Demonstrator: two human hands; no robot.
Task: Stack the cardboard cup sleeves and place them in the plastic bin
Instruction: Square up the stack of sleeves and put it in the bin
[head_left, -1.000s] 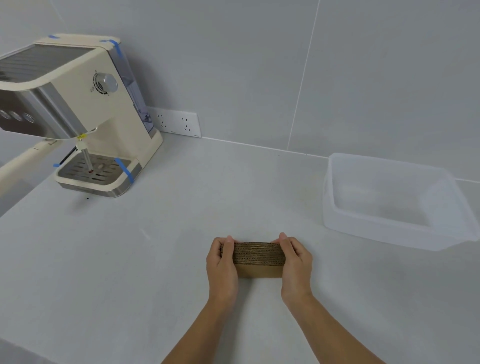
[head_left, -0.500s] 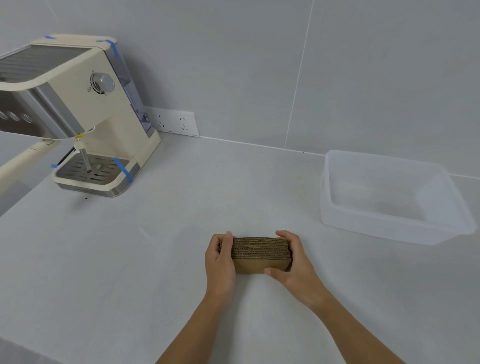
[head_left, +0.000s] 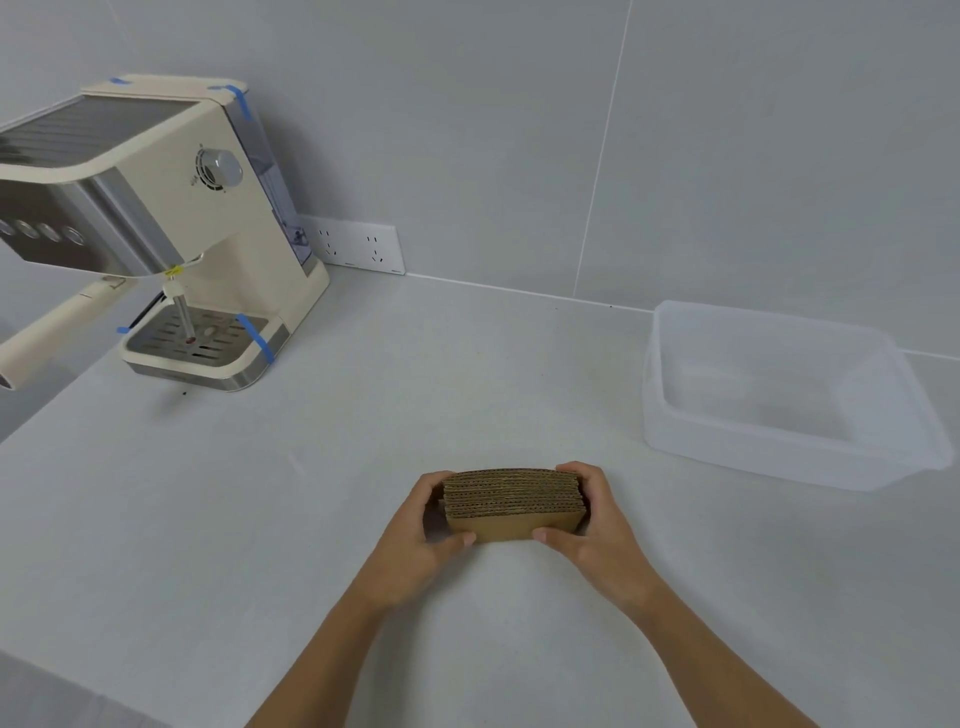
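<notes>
A stack of brown corrugated cardboard cup sleeves (head_left: 511, 501) stands on edge on the white counter, near the middle front. My left hand (head_left: 421, 540) grips its left end, thumb on the near face. My right hand (head_left: 597, 525) grips its right end, fingers behind and thumb in front. The translucent plastic bin (head_left: 691, 439) sits empty on the counter to the right and a little farther back, apart from the stack.
A cream espresso machine (head_left: 156, 218) with blue tape strips stands at the back left, its handle (head_left: 47, 332) sticking out to the left. A white wall socket (head_left: 358, 247) sits low on the grey tiled wall behind it.
Both hands have shifted from pressing the stack's ends with thumbs on top to wrapping around the ends, thumbs now on the near face. The stack stays at about the same spot.
</notes>
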